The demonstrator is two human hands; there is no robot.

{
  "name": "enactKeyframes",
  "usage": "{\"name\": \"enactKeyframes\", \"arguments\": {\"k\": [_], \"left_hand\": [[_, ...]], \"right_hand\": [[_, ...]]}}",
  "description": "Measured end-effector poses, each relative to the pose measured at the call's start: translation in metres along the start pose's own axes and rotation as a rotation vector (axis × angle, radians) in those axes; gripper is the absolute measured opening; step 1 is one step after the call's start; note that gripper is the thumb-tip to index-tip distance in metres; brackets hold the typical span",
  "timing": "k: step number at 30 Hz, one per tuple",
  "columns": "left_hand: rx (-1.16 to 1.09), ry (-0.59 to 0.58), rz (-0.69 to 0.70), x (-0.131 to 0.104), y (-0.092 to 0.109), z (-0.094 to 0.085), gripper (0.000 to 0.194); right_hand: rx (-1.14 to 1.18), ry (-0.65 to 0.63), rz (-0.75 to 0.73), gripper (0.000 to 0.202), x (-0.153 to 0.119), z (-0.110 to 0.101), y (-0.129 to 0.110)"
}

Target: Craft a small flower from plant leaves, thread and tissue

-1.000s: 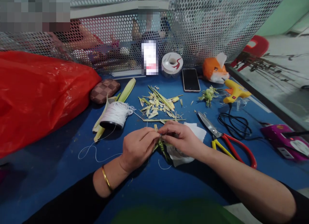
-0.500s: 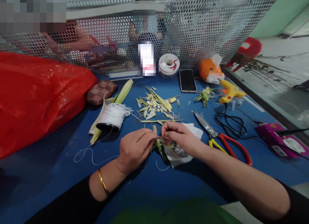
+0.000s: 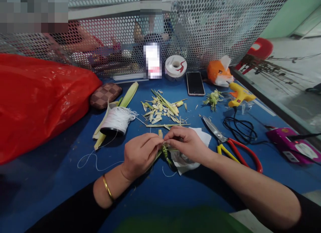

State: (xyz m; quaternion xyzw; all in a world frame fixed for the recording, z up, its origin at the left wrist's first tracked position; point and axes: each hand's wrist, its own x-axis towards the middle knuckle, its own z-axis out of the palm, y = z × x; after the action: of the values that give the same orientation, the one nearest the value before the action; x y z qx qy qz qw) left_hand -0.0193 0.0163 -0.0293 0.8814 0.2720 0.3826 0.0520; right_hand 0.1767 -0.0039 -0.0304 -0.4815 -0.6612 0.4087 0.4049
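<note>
Between my hands is a small braided piece of green plant leaf [image 3: 165, 152], its lower end hanging toward the table. My left hand [image 3: 141, 152] is closed, pinching the top of this braided leaf piece. Thumb and fingers of my right hand [image 3: 187, 142] are pinched together at the same spot; what lies between the fingertips is too small to make out. A crumpled white tissue [image 3: 182, 164] lies under my right hand. To the left, a spool of white thread [image 3: 116, 119] rests on pale husk leaves [image 3: 98, 141], and a loose strand trails over the table.
Cut leaf scraps [image 3: 160, 109] lie beyond my hands. Scissors [image 3: 230, 142] with red and yellow handles, a yellow glue gun [image 3: 239, 95] with its black cord, and a purple power box [image 3: 293, 144] are on the right. A red bag [image 3: 45, 102] fills the left. A phone [image 3: 195, 84] lies behind.
My right hand has moved slightly left, bringing its fingertips against those of my left hand. The left hand has stayed almost still.
</note>
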Motion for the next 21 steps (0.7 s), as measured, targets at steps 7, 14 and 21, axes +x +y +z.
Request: {"name": "enactKeyframes", "arguments": {"k": [7,14,21], "left_hand": [[-0.027,-0.017,-0.007,0.0006,-0.0011,0.0003,0.010],[-0.002,-0.011,0.001,0.0007,-0.0001,-0.0004,0.009],[0.001,-0.011,0.002,0.0014,-0.0001,0.0000,0.008]], "right_hand": [[0.209,-0.067,0.197,0.008,-0.0012,0.0009,-0.0051],[-0.041,-0.041,-0.080,0.013,-0.0021,-0.0015,-0.0017],[-0.098,-0.021,-0.117,0.013,-0.0021,-0.0018,-0.0042]]}}
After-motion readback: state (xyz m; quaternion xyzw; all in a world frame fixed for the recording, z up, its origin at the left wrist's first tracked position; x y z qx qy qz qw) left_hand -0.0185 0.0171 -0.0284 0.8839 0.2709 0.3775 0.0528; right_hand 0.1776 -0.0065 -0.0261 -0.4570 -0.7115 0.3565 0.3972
